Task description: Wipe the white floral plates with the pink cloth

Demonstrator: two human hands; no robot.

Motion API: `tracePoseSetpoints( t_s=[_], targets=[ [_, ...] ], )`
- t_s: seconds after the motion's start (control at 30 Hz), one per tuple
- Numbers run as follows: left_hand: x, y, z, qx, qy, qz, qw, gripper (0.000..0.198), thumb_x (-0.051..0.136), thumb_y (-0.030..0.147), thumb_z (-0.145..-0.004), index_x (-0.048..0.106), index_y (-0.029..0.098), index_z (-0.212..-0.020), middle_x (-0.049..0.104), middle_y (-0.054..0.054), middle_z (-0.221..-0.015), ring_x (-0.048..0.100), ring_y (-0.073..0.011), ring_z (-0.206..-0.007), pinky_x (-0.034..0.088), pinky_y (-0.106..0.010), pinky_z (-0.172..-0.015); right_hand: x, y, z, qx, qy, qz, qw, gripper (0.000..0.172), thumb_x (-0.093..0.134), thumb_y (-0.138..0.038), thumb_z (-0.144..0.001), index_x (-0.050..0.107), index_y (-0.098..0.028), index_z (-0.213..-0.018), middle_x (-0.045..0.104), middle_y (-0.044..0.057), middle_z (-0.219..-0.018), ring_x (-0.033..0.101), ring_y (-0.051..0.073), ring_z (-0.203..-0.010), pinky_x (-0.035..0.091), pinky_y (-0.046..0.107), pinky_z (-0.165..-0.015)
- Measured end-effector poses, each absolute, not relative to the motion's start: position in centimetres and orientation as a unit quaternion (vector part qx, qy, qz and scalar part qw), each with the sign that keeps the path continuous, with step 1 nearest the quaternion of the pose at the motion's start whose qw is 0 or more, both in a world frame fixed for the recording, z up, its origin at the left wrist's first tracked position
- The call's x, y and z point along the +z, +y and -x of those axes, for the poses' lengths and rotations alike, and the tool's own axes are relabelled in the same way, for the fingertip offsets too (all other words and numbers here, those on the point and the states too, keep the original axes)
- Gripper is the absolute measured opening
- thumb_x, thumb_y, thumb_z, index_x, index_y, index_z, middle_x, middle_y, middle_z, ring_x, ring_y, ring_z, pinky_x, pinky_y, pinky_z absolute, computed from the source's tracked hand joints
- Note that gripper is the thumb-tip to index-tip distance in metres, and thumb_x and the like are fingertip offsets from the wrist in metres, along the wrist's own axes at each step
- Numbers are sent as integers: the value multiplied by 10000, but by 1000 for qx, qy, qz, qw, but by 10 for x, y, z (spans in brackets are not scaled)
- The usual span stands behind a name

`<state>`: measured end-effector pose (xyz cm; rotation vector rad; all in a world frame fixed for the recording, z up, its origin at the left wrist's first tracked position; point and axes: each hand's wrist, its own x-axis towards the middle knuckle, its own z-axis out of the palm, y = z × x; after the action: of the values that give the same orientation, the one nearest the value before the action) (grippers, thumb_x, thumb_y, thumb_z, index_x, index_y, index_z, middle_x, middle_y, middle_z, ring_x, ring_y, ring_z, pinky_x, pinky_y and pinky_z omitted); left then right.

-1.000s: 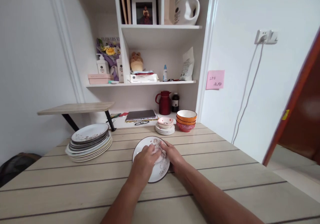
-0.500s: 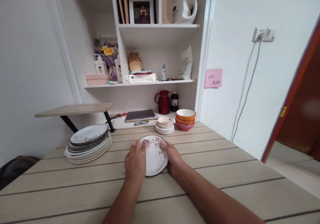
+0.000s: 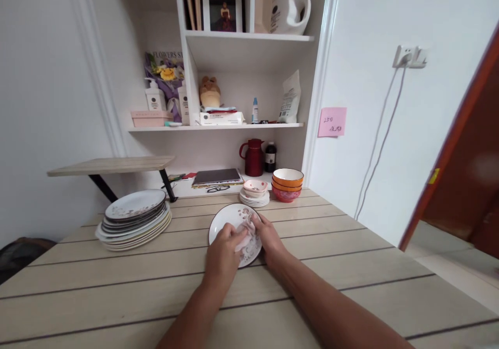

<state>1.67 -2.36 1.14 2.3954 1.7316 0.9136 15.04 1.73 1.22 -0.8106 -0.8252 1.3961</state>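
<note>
A white plate (image 3: pixel 224 222) with a dark rim and brown floral print is tilted up towards me over the table. My right hand (image 3: pixel 268 237) grips its right edge, thumb on the face and the other fingers behind it. Pressed against the middle of the plate is my left hand (image 3: pixel 225 245), closed on a pale, crumpled cloth or tissue (image 3: pixel 245 239). Part of that wad is hidden under the fingers. Behind the plate stand small white saucers (image 3: pixel 255 201) with pinkish dishes (image 3: pixel 255 187) on top.
Stacked plates (image 3: pixel 134 219) stand at the left, near a small raised wooden shelf (image 3: pixel 113 165). Several bowls (image 3: pixel 287 183) are stacked at the back right. Further back are a red thermos jug (image 3: pixel 254 158), a dark bottle (image 3: pixel 270 158), a laptop (image 3: pixel 217 176) and glasses (image 3: pixel 218 188).
My left hand has moved with the wad from the plate's left side rightward across its face. My right hand still holds the right edge.
</note>
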Motion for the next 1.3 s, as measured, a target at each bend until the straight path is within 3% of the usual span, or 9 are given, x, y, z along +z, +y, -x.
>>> tracePoseSetpoints(
  t_s=[0.17, 0.43, 0.67, 0.83, 1.13, 1.3],
  targets=[
    [16, -30, -22, 246, 484, -840, 13, 640, 508, -2, -756, 630, 415, -1226, 570, -20, -1031, 542, -177, -1015, 442, -248, -857, 8, 23, -151, 609, -364, 332, 622, 334, 732, -410, -696, 708, -179, -936, 758, 55, -852, 686, 220, -793, 536, 347, -774],
    [18, -25, -7, 226, 515, -827, -15, 525, 536, 28, -763, 700, 403, -1091, 592, -7, -1036, 565, -174, -1003, 430, -223, -765, 17, 40, -188, 557, -319, 379, 667, 331, 689, -344, -757, 680, -184, -1047, 762, 88, -941, 701, 263, -851, 555, 406, -770],
    [21, -19, 5, 240, 583, -775, -33, 547, 500, 47, -794, 656, 395, -1186, 595, -14, -1079, 578, -159, -929, 405, -212, -698, 25, 33, -189, 556, -338, 394, 649, 342, 686, -345, -766, 682, -192, -1071, 760, 96, -986, 702, 269, -879, 554, 391, -756],
    [21, -17, 12, 235, 635, -734, -51, 546, 473, 25, -810, 652, 358, -1205, 583, -43, -1152, 573, -179, -1036, 434, -233, -757, 27, 19, -171, 553, -443, 366, 604, 428, 735, -421, -709, 707, -190, -1068, 753, 75, -1027, 680, 270, -945, 515, 395, -862],
    [23, -16, 0, 221, 614, -753, -89, 533, 363, 58, -898, 508, 237, -1379, 543, -120, -1310, 524, -242, -1191, 473, -333, -904, 26, 1, -148, 612, -458, 368, 529, 473, 732, -444, -683, 685, -158, -1055, 756, 86, -856, 691, 261, -786, 515, 417, -792],
    [17, -18, -10, 235, 509, -827, -31, 615, 432, -7, -770, 567, 219, -1326, 586, -106, -1192, 536, -254, -1132, 481, -361, -922, 17, 13, -154, 613, -439, 360, 549, 437, 736, -461, -673, 700, -149, -976, 748, 90, -823, 688, 256, -771, 517, 389, -749]
  ],
)
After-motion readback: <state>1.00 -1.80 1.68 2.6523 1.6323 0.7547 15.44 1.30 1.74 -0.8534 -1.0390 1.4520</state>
